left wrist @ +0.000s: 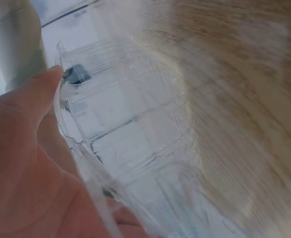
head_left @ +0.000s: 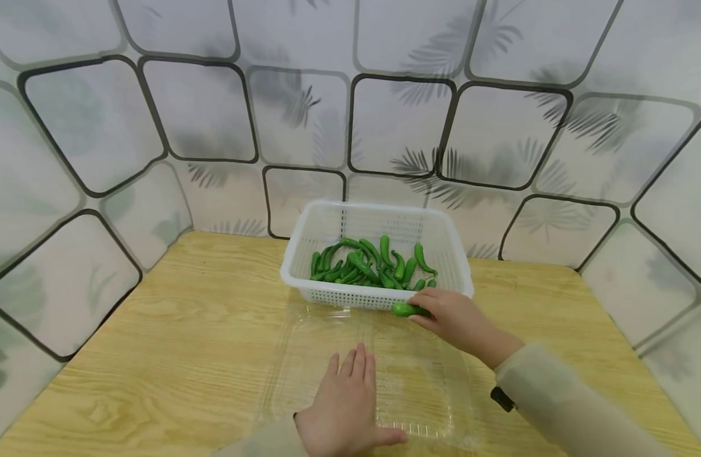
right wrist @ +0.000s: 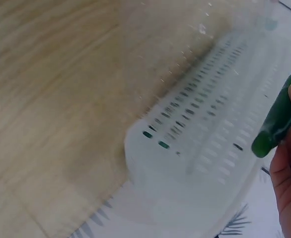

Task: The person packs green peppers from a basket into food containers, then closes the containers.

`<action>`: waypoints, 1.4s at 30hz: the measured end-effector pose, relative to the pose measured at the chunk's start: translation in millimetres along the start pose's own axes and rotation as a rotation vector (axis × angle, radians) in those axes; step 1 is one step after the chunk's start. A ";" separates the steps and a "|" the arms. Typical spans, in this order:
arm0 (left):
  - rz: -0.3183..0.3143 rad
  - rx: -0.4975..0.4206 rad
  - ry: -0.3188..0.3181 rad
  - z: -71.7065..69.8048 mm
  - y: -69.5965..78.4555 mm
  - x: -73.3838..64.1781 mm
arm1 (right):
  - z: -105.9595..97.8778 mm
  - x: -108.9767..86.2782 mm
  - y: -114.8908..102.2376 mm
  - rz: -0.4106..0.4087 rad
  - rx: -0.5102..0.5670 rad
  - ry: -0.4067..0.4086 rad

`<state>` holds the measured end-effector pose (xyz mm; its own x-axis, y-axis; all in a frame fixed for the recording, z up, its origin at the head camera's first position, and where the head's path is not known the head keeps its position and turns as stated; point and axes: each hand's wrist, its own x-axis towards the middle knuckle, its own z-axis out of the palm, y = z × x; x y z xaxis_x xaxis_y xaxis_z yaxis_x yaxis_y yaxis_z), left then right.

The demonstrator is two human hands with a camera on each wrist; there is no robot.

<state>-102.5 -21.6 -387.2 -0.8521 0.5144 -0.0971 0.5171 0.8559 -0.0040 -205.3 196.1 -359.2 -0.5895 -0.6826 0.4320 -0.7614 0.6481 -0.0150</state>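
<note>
My right hand [head_left: 453, 320] pinches a green pepper [head_left: 404, 310] over the near right rim of a white perforated basket [head_left: 293, 270]. The right wrist view shows the same pepper [right wrist: 277, 119] between thumb and fingers, beside the basket's slotted side [right wrist: 185, 114]. Inside the basket lie several more green peppers [head_left: 356, 266]. Nearer to me is a clear plastic container [head_left: 413, 374] on the table. My left hand [head_left: 345, 400] lies over its near left part, fingers straight. From the left wrist, the thumb [left wrist: 48, 79] touches the clear container's edge [left wrist: 130, 109].
The wooden table [head_left: 156, 343] runs into a corner of walls covered with patterned paper [head_left: 305, 114]. The basket stands close to the back wall. A dark band [head_left: 502, 399] sits at the right sleeve.
</note>
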 end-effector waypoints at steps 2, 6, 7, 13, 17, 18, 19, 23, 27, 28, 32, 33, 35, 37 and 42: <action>-0.002 0.000 0.001 -0.4 0.0 -0.1 | 5.4 -1.8 -1.0 -0.017 -0.006 -0.028; -0.001 -0.005 0.010 -0.4 0.2 -0.6 | 16.3 -3.6 -3.0 -0.059 -0.044 -0.064; -0.001 -0.008 0.011 -0.6 0.2 -0.7 | 18.4 -3.9 -3.6 -0.067 -0.047 -0.069; 0.008 -0.027 0.007 -0.8 0.0 -0.4 | 26.2 -5.2 -8.0 -0.040 -0.034 -0.119; 0.007 -0.032 -0.009 -0.5 0.0 0.0 | 30.5 -5.2 -9.6 0.001 -0.034 -0.155; 0.006 -0.033 -0.012 -0.4 0.0 0.2 | 31.7 -5.2 -9.7 0.007 -0.040 -0.160; 0.002 -0.032 -0.017 -0.2 0.1 0.4 | 32.9 -5.2 -9.8 0.012 -0.049 -0.165; -0.006 -0.028 -0.029 0.3 0.1 1.0 | 37.1 -5.6 -9.3 0.027 -0.075 -0.173; -0.005 -0.021 -0.028 0.4 0.1 1.0 | 39.6 -6.8 -7.9 0.031 -0.077 -0.169; -0.004 -0.018 -0.026 0.5 0.1 1.0 | 39.9 -7.3 -7.5 0.029 -0.076 -0.167; -0.004 -0.015 -0.014 0.5 0.7 0.4 | 42.7 -9.2 -5.2 0.016 -0.087 -0.159; -0.004 -0.014 -0.007 0.5 0.9 0.3 | 43.7 -9.6 -4.8 0.013 -0.093 -0.156; -0.002 -0.010 0.006 0.7 1.3 -0.1 | 45.9 -10.4 -3.9 0.010 -0.110 -0.151; 0.001 -0.002 0.020 0.9 1.6 -0.5 | 47.7 -10.9 -3.3 0.010 -0.119 -0.148; 0.005 0.006 0.040 1.2 2.2 -1.7 | 51.0 -12.1 -1.6 0.003 -0.134 -0.150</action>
<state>-99.8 -20.7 -388.2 -0.8518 0.5207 -0.0569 0.5220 0.8529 -0.0096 -210.7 186.1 -410.4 -0.6328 -0.7167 0.2930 -0.7229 0.6824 0.1081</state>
